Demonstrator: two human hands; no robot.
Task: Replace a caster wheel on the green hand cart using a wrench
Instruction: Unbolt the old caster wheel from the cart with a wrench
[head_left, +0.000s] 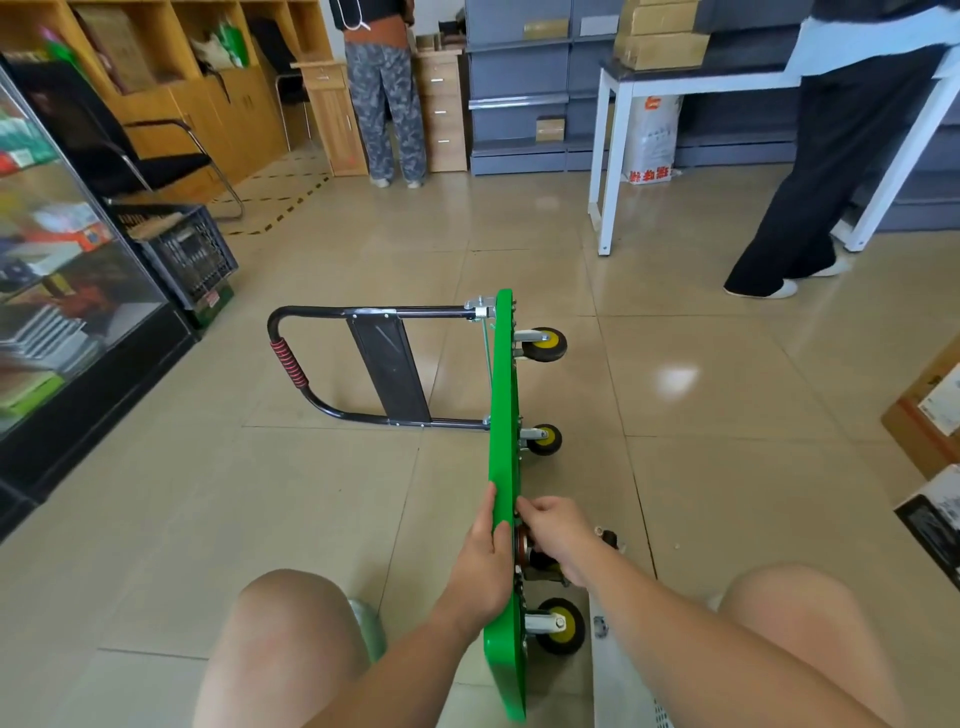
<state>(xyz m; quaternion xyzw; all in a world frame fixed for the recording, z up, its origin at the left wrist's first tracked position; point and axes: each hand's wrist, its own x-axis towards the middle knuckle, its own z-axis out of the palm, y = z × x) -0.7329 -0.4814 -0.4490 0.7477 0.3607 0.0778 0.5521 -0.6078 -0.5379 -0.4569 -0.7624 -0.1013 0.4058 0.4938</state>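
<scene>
green hand cart (501, 395) on edge on tiled floor (311, 493), top rim clamped in left hand (485, 558), right hand (558, 535) curled round caster wheel (540, 564) on underside. risks toppling if left grip slackens, or caster dropping free.

Glossy beige tile floor (519, 234); wooden shelving (171, 101) far left; white table (701, 83); grey cabinets (519, 73) behind

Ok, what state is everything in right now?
Cart: on its edge, deck upright.
Handle: unfolded, lying on the floor.
Wheels: three mounted, sticking out to the right.
Caster: at the fourth mount, mostly covered; fastening hidden.
Left hand: grips the cart's top edge.
Right hand: curled round the caster.
</scene>
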